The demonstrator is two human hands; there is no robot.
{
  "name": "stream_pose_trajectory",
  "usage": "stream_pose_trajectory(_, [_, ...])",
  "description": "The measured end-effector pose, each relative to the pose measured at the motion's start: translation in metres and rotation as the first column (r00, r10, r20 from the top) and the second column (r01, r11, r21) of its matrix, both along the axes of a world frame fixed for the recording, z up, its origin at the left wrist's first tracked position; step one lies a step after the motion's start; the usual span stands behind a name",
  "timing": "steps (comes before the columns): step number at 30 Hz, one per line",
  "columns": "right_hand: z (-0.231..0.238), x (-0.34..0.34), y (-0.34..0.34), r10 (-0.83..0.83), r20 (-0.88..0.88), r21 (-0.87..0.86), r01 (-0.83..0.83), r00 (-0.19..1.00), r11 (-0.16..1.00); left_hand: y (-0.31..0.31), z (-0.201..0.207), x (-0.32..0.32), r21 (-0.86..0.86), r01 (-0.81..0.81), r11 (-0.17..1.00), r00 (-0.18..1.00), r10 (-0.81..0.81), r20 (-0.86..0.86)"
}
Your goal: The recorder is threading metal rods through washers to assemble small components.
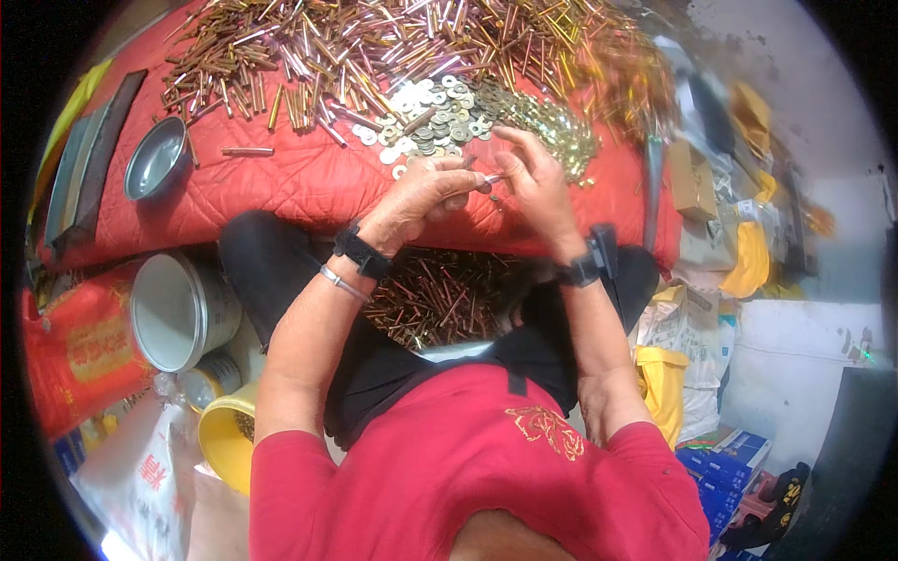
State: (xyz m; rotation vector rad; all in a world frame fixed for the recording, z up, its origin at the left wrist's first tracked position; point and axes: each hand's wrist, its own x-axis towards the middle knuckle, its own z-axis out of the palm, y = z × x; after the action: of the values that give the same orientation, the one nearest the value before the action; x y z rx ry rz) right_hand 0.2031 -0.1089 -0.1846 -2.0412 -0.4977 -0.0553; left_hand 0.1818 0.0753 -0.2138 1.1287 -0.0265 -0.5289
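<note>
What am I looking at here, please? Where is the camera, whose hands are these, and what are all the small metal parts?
There is no machine. A person wears a wide camera on the head, looking down, so edges bend and the forearms enter from below. The left hand and the right hand meet over a red quilted cloth and hold a small metal pin between their fingers; how the grip is shared is too small to tell. Beyond them lie a big heap of pins, silver washers and golden washers. More pins lie in the lap. At left sit a small metal bowl and a tin.
</note>
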Motion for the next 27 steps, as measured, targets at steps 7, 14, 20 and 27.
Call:
stream_pose_trajectory(7, [-0.002,-0.006,-0.001,-0.001,0.053,0.024,-0.001,0.999,1.0,0.001,0.003,0.001,0.01,-0.027,1.0,0.999,0.028,-0.023])
stream_pose_trajectory(14, [-0.005,-0.005,0.002,-0.013,0.197,0.039,0.005,0.98,0.999,0.002,-0.001,0.002,-0.029,-0.016,0.999,0.999,0.015,-0.032])
stream_pose_trajectory(20, [-0.008,-0.005,0.002,-0.039,0.229,0.018,0.036,0.973,0.999,-0.002,-0.006,0.004,-0.052,-0.007,0.999,0.999,0.005,-0.044])
stream_pose_trajectory(27, [-0.002,-0.01,0.004,-0.031,0.189,-0.052,0.041,0.982,0.998,-0.002,-0.008,0.003,-0.066,0.003,0.998,0.997,-0.007,-0.072])
